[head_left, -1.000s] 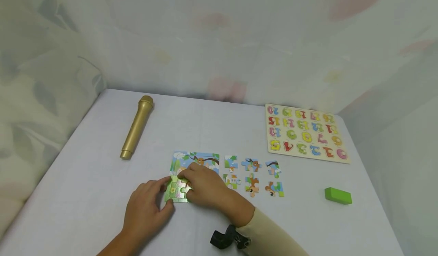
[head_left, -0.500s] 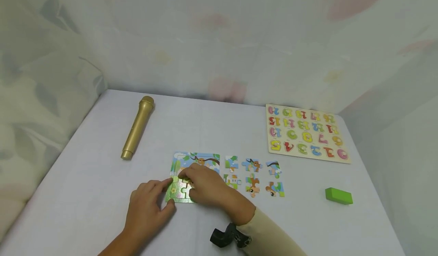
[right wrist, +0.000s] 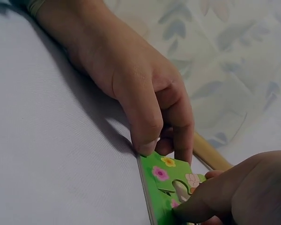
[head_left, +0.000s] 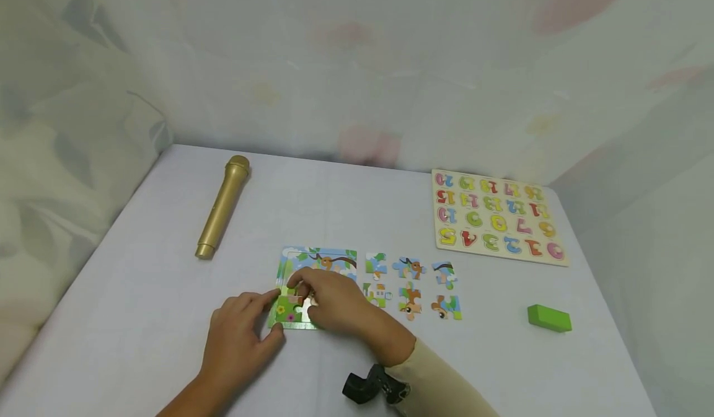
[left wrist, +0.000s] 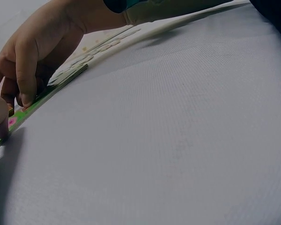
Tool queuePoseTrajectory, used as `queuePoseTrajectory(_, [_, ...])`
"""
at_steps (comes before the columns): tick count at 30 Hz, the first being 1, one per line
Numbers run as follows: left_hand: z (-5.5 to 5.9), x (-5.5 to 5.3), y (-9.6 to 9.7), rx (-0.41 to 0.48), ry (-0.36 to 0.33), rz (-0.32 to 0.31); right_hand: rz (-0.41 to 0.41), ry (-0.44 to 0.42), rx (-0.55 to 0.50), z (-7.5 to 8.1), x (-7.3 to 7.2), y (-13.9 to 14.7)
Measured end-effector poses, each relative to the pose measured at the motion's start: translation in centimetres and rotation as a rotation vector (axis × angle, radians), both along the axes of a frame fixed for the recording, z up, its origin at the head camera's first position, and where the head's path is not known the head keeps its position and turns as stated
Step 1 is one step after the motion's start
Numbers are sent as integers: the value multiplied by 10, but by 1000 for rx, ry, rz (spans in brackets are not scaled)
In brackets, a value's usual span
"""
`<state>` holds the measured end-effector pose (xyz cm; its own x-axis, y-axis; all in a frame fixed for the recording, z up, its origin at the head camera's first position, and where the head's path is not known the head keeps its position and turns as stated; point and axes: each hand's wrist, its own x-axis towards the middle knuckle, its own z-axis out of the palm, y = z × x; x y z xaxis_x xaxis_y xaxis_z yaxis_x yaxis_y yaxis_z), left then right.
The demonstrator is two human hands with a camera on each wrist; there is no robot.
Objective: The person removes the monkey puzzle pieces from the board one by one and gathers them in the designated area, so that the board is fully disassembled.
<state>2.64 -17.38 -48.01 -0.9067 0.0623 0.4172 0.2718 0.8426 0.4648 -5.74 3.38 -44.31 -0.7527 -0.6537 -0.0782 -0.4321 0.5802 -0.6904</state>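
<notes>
On the white cloth-covered worktop (head_left: 139, 318) we see a gold, rod-shaped microphone (head_left: 222, 212) lying aslant near the far left corner, its rounded head toward the far edge. We find a pale rectangular board (head_left: 486, 221) with rows of coloured numerals by the far right corner. A bright green oblong block (head_left: 549, 318) rests near the right edge. Beyond the far edge we have pale, pink-patterned fabric (head_left: 357, 82).
</notes>
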Motion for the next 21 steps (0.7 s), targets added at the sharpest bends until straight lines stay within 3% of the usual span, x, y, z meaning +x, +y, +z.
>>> queuePoseTrajectory(12, [1, 1, 0, -2, -15, 3, 23, -65, -65, 2, 3, 3])
queuePoseTrajectory(21, [2, 1, 1, -4, -31, 7, -76, -91, -117, 5, 6, 2])
